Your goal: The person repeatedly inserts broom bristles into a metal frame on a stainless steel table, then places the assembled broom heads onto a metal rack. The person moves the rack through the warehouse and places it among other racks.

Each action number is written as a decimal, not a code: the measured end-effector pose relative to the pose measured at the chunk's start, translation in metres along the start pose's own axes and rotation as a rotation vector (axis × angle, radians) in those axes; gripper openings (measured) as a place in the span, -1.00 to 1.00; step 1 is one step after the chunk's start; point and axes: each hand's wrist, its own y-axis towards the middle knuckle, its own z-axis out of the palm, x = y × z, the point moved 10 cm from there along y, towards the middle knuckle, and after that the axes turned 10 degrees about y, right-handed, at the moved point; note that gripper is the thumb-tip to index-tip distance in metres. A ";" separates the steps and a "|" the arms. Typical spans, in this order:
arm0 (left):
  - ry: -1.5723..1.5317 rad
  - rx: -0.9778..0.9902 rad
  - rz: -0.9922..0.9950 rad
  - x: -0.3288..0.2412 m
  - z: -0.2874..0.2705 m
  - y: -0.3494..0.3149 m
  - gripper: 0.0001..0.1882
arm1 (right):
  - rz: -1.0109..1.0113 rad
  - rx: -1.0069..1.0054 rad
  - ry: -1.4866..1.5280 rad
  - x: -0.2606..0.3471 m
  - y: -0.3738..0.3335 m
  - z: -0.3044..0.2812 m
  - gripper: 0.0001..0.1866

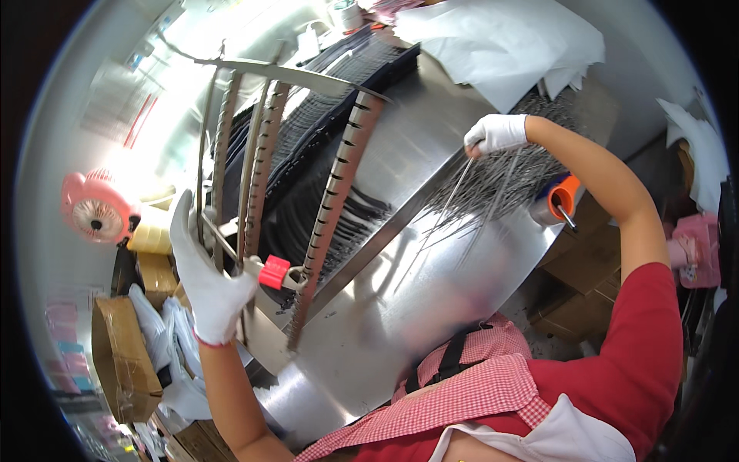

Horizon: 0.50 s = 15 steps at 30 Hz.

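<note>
Right fingers [473,148] grip rod [459,185], well apart from rack [336,189]; ledge [391,232] between.

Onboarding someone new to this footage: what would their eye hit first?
Probably the tall slotted metal rack left of centre, with the gloved left hand at its lower left side. Next, the tangle of thin metal rods toward the right, where the gloved right hand holds at least one. Then the pink fan at far left.
</note>
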 end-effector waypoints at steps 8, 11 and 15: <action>-0.107 -0.137 -0.191 -0.057 0.037 -0.040 0.10 | -0.341 -0.918 -0.286 0.110 -0.117 -0.063 -0.56; -0.047 -0.306 -0.031 -0.098 0.051 -0.037 0.13 | -0.758 -0.763 -0.506 0.254 -0.146 -0.008 -0.66; -0.054 -0.172 -0.246 -0.129 0.072 -0.032 0.20 | -0.782 -0.742 -0.817 0.294 -0.134 0.022 -0.79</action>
